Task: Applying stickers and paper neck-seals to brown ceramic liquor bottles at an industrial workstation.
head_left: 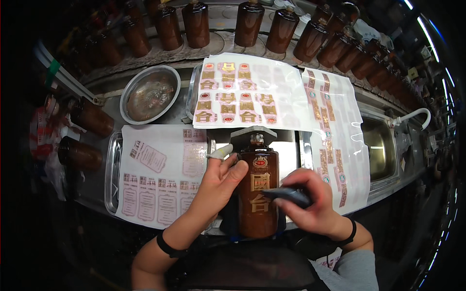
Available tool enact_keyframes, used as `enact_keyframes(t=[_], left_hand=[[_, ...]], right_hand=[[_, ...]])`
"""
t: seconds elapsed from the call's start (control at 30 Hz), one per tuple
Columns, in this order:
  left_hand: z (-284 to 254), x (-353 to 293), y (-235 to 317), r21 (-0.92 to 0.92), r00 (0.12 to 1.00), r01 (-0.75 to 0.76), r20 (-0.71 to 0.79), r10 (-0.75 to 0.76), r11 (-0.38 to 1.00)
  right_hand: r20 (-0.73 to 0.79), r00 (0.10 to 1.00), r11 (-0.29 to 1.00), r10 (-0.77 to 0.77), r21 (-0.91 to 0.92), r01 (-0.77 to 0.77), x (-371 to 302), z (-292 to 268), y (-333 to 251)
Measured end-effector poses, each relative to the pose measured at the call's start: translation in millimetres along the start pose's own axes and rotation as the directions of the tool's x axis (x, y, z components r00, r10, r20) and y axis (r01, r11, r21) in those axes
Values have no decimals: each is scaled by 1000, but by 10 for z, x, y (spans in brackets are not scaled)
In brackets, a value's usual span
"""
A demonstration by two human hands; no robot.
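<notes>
In front of me a brown glass bottle (259, 218) lies tilted back or stands, I cannot tell which, its neck away from me. Gold characters and a small red-and-gold emblem are on its front. At its upper left side, my left hand (221, 182) has its thumb over the bottle's edge; a pale cover wraps one fingertip. My right hand (313, 201) pinches a dark, flat scraper (290, 196), its tip against the bottle's front beside the gold characters. Behind the neck sits a grey support (253, 131).
Decal sheets lie around the bottle: gold-character sheet (286, 92) behind, pink-label sheet (167, 167) left, narrow-strip sheet (357, 150) right. A metal bowl (127, 94) stands back left; a sink (381, 145) with a white tap (422, 112) is right. Brown bottles (249, 24) line the curved conveyor behind.
</notes>
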State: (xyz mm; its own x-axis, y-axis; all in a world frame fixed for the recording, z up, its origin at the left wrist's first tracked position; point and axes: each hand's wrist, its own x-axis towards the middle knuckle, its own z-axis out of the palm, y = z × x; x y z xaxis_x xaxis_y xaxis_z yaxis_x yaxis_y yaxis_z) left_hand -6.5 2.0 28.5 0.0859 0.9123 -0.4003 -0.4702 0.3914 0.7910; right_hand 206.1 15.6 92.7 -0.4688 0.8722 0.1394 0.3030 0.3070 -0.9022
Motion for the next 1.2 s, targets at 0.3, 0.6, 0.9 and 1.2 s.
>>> enact_keyframes(t=[0.3,0.6,0.9,1.2], left_hand=[[-72,-284,-213,-67,996,-57,68,62,996],[-109,-327,-224,21,990,-101,103,98,995],[-48,-354,-246,19,985,-116,131,112,993],[92,-352,-244,135,985,-150,104,136,979]], right_hand=[[179,849,733,-498,-437,522,782,3,64],[150,816,753,-559,-320,575,92,159,-34],[227,750,738,-622,-151,658,-273,419,-78],[-227,961,986,-161,4,166,-547,348,145]])
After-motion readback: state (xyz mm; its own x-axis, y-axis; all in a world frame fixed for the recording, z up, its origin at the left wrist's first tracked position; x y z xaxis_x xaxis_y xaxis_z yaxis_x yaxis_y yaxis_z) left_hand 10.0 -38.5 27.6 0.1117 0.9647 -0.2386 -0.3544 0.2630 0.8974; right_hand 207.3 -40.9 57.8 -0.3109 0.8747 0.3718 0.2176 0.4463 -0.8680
